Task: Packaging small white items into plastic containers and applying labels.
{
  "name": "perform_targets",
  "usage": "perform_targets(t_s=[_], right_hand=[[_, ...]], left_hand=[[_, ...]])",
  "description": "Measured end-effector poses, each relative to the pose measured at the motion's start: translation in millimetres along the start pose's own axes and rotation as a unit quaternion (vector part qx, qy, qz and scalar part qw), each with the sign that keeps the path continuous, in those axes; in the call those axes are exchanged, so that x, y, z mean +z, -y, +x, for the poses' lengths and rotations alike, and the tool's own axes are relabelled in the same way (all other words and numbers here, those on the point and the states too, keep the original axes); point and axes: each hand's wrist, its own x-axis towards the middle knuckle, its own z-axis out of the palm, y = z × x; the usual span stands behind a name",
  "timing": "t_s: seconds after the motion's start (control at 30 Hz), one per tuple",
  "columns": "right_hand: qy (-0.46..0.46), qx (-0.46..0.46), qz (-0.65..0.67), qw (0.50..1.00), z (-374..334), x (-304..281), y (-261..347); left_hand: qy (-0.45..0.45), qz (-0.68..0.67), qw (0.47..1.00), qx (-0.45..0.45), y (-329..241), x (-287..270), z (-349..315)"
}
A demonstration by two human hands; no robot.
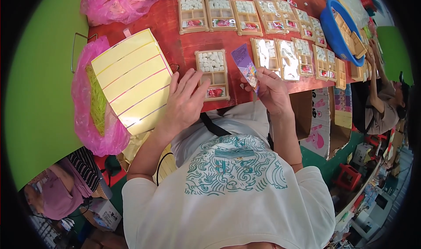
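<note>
In front of me on the red table sits a beige compartment tray (222, 92), with white cube-like pieces in its far section and a small red-and-white sachet in a near slot. My left hand (186, 100) lies at the tray's left side, fingers spread and holding nothing; its fingertips reach the tray's edge. To the right of the tray, my right hand (274, 90) pinches a small purple printed packet (244, 65) between thumb and fingers. Whether that packet is a flat card or a sachet, I cannot tell.
Several filled trays (268, 55) stand in rows behind and to the right. A striped yellow sheet (133, 80) and a pink bag (83, 111) of yellow-green strands lie left. A blue basin (337, 34) holds beige trays. Another person (380, 102) is at the far right.
</note>
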Motion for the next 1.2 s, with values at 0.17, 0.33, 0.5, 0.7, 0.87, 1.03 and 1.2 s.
perform_targets(t_s=[0.17,0.33,0.5,0.7,0.87,1.03,1.2], right_hand=[[-0.008,-0.033,-0.038,0.999,3,12,3],[0.001,-0.027,-0.076,0.997,16,32,5],[0.034,-0.010,-0.172,0.984,34,39,9],[0.024,0.011,-0.366,0.930,52,48,-1],[0.013,0.007,-0.415,0.910,62,43,-7],[0.003,0.018,-0.434,0.901,64,39,-11],[0.007,-0.044,-0.522,0.852,60,41,-10]], left_hand=[[0.023,-0.013,0.999,0.023,-8,7,-11],[0.024,0.029,0.999,0.032,-11,15,-15],[0.025,0.063,0.997,0.035,-16,17,-16],[0.043,0.112,0.992,0.030,-23,15,-16],[0.029,0.157,0.985,0.062,-24,19,-17],[0.030,0.172,0.982,0.065,-26,21,-17],[0.028,0.179,0.981,0.065,-29,22,-17]])
